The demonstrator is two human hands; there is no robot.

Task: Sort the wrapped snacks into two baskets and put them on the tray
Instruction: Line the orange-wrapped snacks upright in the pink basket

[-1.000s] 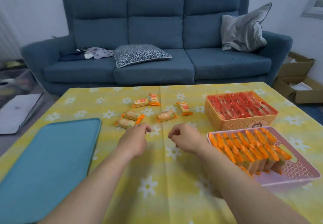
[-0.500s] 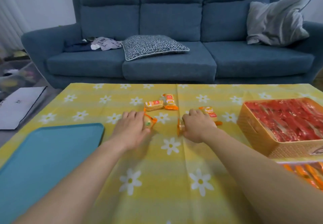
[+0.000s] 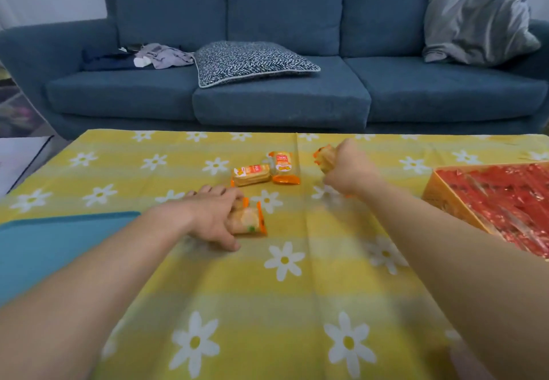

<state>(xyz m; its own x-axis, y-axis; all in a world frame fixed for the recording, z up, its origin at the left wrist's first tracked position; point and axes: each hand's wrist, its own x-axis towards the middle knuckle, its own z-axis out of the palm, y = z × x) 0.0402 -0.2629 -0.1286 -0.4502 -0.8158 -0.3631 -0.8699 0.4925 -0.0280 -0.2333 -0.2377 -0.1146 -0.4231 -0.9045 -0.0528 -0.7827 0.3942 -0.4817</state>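
Note:
My left hand (image 3: 212, 218) rests on the yellow flowered tablecloth (image 3: 267, 305), fingers closed over orange wrapped snacks (image 3: 248, 219) that stick out to its right. My right hand (image 3: 347, 169) is lifted a little above the cloth and grips orange wrapped snacks (image 3: 324, 157) in a fist. Two loose orange snacks (image 3: 252, 174) (image 3: 283, 166) lie between and beyond the hands. An orange basket (image 3: 445, 198) full of red wrapped snacks (image 3: 511, 195) sits at the right edge. The teal tray (image 3: 53, 249) lies at the left.
A blue sofa (image 3: 282, 94) stands behind the table with a patterned cushion (image 3: 252, 62), a grey pillow (image 3: 475, 23) and crumpled clothes (image 3: 160, 57). A white object (image 3: 17, 157) lies on the floor at the left.
The view moved forward and left, so the pink basket dropped out of sight. My right hand lifted its snacks and moved right and farther away. My left hand closed on snacks near the tray.

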